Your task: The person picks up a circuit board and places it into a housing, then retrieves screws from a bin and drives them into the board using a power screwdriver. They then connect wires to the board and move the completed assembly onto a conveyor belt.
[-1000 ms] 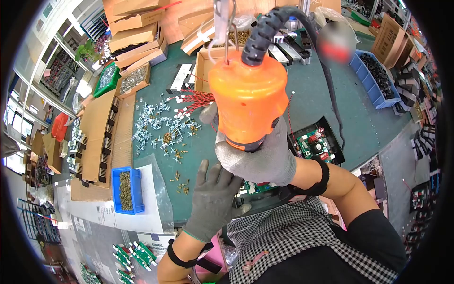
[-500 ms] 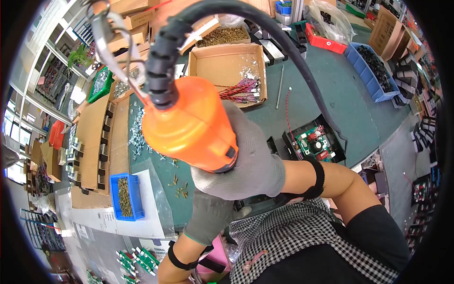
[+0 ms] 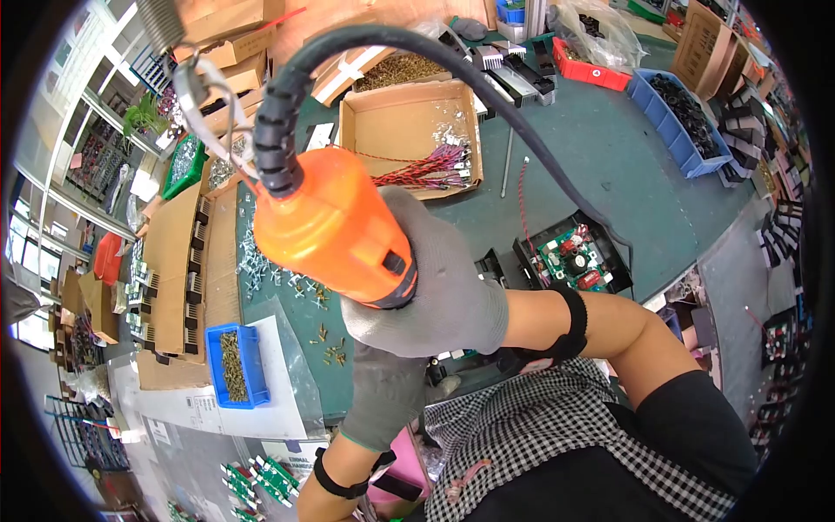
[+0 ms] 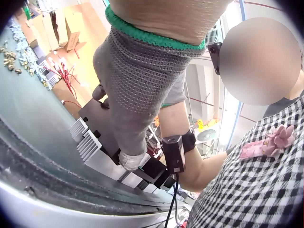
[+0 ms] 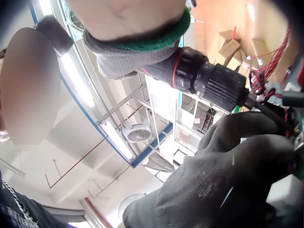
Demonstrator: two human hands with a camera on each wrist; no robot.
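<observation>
In the head view my gloved right hand (image 3: 435, 287) grips an orange electric screwdriver (image 3: 326, 226), tilted with its cable end up and left. The right wrist view shows the right hand (image 5: 130, 59) around its dark body and the black ribbed nose (image 5: 221, 85), with the bit reaching towards wires and parts. My gloved left hand (image 3: 383, 391) lies below it, mostly hidden in the head view. In the left wrist view the left hand (image 4: 137, 90) holds a dark housing with silver heat sink fins (image 4: 90, 145); its fingers are near the bit in the right wrist view.
An open black case with a green circuit board (image 3: 574, 261) sits right of the hands. A cardboard tray (image 3: 409, 100) holds red-black wires. A blue bin of screws (image 3: 261, 370) stands left, near loose screws (image 3: 330, 348). The screwdriver's black cable (image 3: 513, 113) arches over the table.
My right hand and the screwdriver have moved left, and the tool has tilted. This uncovers the cardboard tray. The left hand has become more hidden beneath the right; over the last half second both shifted only slightly.
</observation>
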